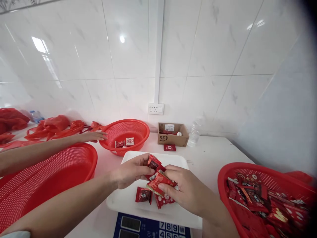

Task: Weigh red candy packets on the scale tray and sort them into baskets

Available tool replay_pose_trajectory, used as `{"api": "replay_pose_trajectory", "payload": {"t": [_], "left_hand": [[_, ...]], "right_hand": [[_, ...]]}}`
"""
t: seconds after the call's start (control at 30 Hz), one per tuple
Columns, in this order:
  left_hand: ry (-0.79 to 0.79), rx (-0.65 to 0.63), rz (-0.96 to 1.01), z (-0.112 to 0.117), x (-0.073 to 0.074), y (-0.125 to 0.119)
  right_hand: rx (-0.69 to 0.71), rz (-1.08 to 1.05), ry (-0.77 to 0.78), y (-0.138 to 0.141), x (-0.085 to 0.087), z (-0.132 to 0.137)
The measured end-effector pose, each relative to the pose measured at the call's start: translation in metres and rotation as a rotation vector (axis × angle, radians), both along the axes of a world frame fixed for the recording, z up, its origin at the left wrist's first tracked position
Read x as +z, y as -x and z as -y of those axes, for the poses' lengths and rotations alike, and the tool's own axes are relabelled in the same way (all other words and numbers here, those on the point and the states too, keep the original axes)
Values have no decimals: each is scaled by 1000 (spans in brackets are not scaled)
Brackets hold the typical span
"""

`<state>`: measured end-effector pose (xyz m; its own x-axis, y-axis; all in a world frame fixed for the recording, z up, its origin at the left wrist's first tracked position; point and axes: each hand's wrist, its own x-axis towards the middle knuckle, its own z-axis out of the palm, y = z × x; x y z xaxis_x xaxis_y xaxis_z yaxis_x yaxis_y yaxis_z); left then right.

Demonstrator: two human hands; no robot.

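Observation:
My left hand (135, 171) pinches a small red snack packet (154, 162) above the white scale pan (117, 198). Close beside it, my right hand (183, 185) is closed on red and gold snack packets (159, 181); how many is hidden by the fingers. The two hands almost meet, and their packets overlap. Below them on the pan lie a dark red packet (144, 195) and a red packet with white dots (163, 200). The blue keypad and display panel (148, 227) of the scale shows at the bottom edge.
Many packets fill the red basket (223, 185) at right. A co-worker's hand (92, 136) reaches from the left toward a red basket (141, 127) with a few packets. Another red basket (92, 158) stands at left. A cardboard box (172, 140) and clear bottle (194, 132) stand near the wall.

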<state>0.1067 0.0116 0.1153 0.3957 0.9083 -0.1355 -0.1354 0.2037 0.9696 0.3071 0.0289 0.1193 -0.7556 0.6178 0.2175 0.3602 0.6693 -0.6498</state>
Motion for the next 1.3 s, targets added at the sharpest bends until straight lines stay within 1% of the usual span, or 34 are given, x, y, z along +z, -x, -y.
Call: {"api": "replay_pose_trajectory", "payload": {"t": [0.07, 0.13, 0.2, 0.3, 0.33, 0.4, 0.47, 0.53, 0.7, 0.83, 0.93, 1.03, 1.1, 1.17, 1.2, 1.23, 1.3], "left_hand": [[-11, -20, -13, 2, -1, 0], [0, -5, -11, 2, -3, 0], [31, 57, 26, 2, -5, 0], [70, 149, 137, 3, -8, 1], [79, 152, 170, 3, -8, 1], [95, 112, 197, 5, -9, 0], [104, 59, 183, 7, -9, -2], [90, 48, 144, 9, -9, -5], [52, 163, 72, 17, -9, -7], [54, 283, 36, 28, -10, 5], [41, 419, -25, 40, -5, 29], [-60, 640, -196, 55, 6, 69], [-207, 817, -397, 66, 13, 101], [-301, 955, -767, 77, 15, 134], [-299, 1002, -940, 82, 13, 150], [-277, 1000, -1032, 86, 10, 164], [-208, 891, -1149, 93, -2, 186]], "right_hand": [[1, -2, 18, 1, 0, 2], [1, 0, 44, 1, 0, 4], [-17, -2, 67, 1, 0, 4], [-74, -16, 74, -1, 0, 2], [-87, -12, 63, -1, -1, 1], [-97, 3, 33, -1, -1, -2], [-95, 18, 14, 0, -2, -4], [-97, 32, 8, 1, -2, -3], [-87, 63, 18, 4, -1, 1], [-79, 41, 6, 5, -4, 1], [-143, 37, -31, 2, -10, -2], [-211, 17, -77, -3, -15, -6], [-235, -8, -107, -7, -16, -7], [-243, -23, -124, -8, -16, -7], [-243, -26, -131, -8, -16, -7], [-242, -27, -138, -8, -16, -7], [-240, -23, -153, -7, -17, -7]]}}
